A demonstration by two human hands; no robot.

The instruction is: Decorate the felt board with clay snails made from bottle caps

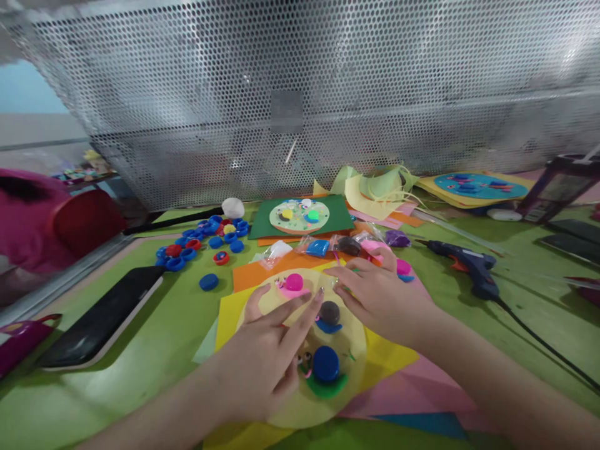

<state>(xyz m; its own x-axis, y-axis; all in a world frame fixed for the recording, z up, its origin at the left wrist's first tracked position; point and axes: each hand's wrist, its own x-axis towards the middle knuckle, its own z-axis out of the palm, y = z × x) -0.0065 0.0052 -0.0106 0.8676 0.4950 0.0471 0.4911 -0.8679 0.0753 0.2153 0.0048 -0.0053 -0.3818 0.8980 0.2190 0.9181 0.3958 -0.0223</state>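
- Head: the paper disc (304, 414) lies on a yellow sheet (391, 356), under and between both hands.
- The left hand (268, 342) is over the disc, fingers extended, with no grasp visible.
- The right hand (382, 297) bends its fingers over the disc's upper right; whether they pinch anything, I cannot tell.
- The disc should be light and bendy, best held flat by its bare rim. The blue cap (325, 364) looks stiff and smooth, easiest by its sides; the green strip (325, 389) beneath looks like soft clay that would dent.
- Clay packets (319, 248) sit beyond the disc, near a green card (337, 212).
- The green table (140, 350) also carries a phone (105, 315) and a cap heap (191, 235) at left, a glue gun (469, 262) at right.
- A perforated metal panel (356, 81) rises behind; a red chair (84, 225) stands at left.
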